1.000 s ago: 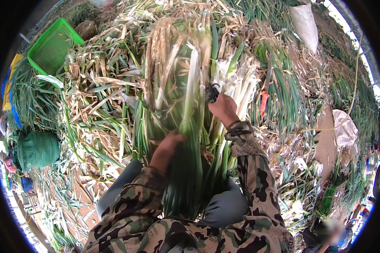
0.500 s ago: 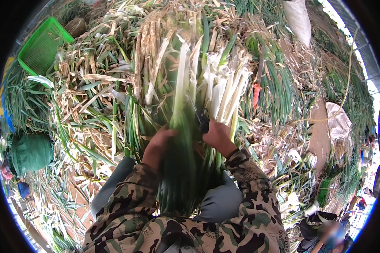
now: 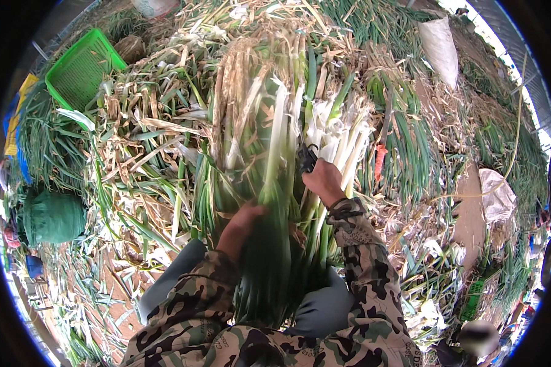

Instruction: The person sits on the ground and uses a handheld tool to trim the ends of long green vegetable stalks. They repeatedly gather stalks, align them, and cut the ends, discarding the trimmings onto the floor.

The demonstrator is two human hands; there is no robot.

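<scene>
A large green onion [image 3: 277,134] with a pale stalk stands out in front of me, its green leaves running down between my knees. My left hand [image 3: 242,229] is against those leaves, with its fingers blurred and partly hidden. In my right hand [image 3: 322,181], closed and just right of the stalk, is a black-handled cutting tool [image 3: 307,158] that points away from me. Its exact kind is unclear. Peeled white green onions [image 3: 343,144] lie beside that hand. Unpeeled onions with dry brown leaves [image 3: 236,104] lie beyond my left hand.
Trimmed leaves and husks [image 3: 147,134] cover the ground around me. A green plastic basket [image 3: 82,70] is at far left, above a green mesh sack [image 3: 54,217]. White sacks [image 3: 439,49] lie to the right, and a red-orange strip [image 3: 381,162] is among the onions.
My right hand has moved away from me with the tool, which has swung clear of the stalk. My left hand has slid slightly nearer along the leaves. The view has shifted a little.
</scene>
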